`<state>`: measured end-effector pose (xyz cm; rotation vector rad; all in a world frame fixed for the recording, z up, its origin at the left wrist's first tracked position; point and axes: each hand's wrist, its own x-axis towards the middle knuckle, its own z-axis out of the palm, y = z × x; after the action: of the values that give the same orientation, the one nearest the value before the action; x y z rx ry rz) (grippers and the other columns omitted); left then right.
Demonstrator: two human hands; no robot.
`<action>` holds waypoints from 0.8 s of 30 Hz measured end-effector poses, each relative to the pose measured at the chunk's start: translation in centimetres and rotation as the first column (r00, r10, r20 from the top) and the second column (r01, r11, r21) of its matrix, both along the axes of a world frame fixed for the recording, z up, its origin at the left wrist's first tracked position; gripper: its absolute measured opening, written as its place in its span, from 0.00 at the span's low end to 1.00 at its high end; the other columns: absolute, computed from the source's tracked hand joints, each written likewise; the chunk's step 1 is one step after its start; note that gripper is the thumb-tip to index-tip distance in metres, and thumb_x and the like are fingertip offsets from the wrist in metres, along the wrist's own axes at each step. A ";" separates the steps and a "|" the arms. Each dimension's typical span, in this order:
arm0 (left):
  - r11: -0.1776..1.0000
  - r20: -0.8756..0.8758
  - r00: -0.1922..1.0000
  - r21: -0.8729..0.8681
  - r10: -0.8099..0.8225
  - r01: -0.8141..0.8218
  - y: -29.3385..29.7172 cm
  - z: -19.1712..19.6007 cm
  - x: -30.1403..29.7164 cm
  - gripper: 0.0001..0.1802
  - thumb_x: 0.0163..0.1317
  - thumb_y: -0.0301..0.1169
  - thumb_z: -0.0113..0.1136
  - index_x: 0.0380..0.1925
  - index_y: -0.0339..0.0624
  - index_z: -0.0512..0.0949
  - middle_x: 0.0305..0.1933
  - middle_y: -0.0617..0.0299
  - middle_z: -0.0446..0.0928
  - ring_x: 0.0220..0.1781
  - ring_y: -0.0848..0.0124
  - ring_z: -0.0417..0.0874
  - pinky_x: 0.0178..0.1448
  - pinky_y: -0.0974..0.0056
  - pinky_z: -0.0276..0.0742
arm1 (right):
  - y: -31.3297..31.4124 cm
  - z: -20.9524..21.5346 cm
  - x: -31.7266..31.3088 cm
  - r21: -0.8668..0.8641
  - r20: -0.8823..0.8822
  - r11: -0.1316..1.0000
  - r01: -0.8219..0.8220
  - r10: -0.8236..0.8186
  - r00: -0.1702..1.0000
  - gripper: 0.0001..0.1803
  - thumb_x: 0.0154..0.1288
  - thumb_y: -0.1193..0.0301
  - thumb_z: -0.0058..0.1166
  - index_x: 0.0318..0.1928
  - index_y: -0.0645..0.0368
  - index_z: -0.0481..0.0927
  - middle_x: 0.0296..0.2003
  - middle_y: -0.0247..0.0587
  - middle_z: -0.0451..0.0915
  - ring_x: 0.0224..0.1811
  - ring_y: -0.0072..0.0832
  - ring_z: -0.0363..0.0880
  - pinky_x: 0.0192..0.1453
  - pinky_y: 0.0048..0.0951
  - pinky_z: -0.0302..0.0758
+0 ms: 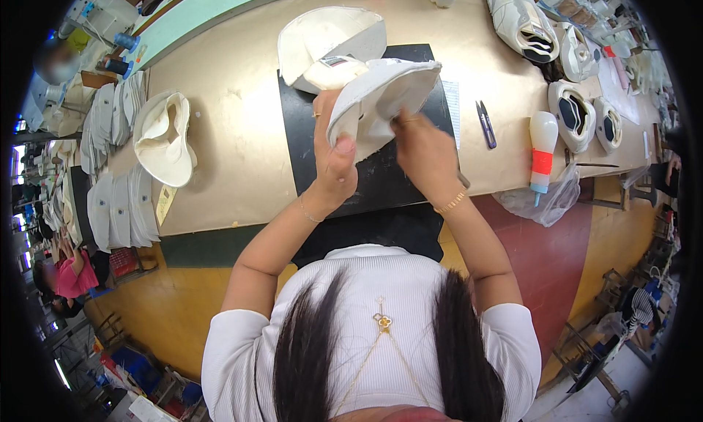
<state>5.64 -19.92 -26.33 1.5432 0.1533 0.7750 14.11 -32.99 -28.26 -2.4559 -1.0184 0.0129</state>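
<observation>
A white cap (384, 92) is raised above a black mat (300, 151), tilted so that its hollow faces me. My left hand (335, 154) is closed round the cap's left side, thumb on the near edge and fingers behind. My right hand (428, 154) has its fingers curled together against the inside of the cap's right part. Whatever those fingers pinch is hidden and slightly blurred. Just behind the held cap, a second white cap (315, 37) lies partly on the mat's far edge.
Another white cap (167, 140) sits to the left, beside stacked white panels (121, 206). Thread snips (485, 125) and a squeeze bottle (542, 147) with a red band lie to the right. Beyond them are several pale caps (573, 118) and a plastic bag (545, 202) at the table's edge.
</observation>
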 end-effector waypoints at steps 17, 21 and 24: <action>0.991 -0.233 0.969 -0.122 -0.086 0.058 1.0 5.4 -2.3 0.30 0.64 0.48 0.43 0.53 0.30 0.67 0.48 0.51 0.66 0.52 0.62 0.65 0.60 0.64 0.58 | -4.4 1.7 1.0 0.216 -0.110 0.958 0.187 -0.167 0.980 0.19 0.58 0.75 0.57 0.52 0.55 0.77 0.33 0.43 0.77 0.30 0.39 0.78 0.36 0.35 0.73; 0.996 -0.233 0.970 -0.073 -0.072 0.057 2.0 6.5 -2.1 0.27 0.66 0.46 0.45 0.52 0.30 0.69 0.43 0.52 0.66 0.47 0.64 0.65 0.56 0.65 0.59 | -6.7 -0.7 1.0 0.192 -0.044 0.965 0.180 -0.175 0.984 0.26 0.55 0.79 0.59 0.57 0.52 0.75 0.36 0.41 0.76 0.34 0.34 0.77 0.40 0.30 0.73; 0.999 -0.287 0.957 -0.019 -0.034 0.030 2.4 6.5 -1.7 0.28 0.66 0.47 0.45 0.51 0.31 0.70 0.43 0.53 0.66 0.46 0.64 0.64 0.55 0.65 0.59 | -6.5 -1.9 0.5 0.134 -0.026 0.977 0.167 -0.165 0.986 0.27 0.53 0.80 0.59 0.56 0.52 0.76 0.41 0.41 0.75 0.40 0.35 0.75 0.46 0.31 0.73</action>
<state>3.97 -17.53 -19.83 1.6347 0.3467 0.5189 14.61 -39.52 -30.18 -2.4035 -0.7785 -0.0902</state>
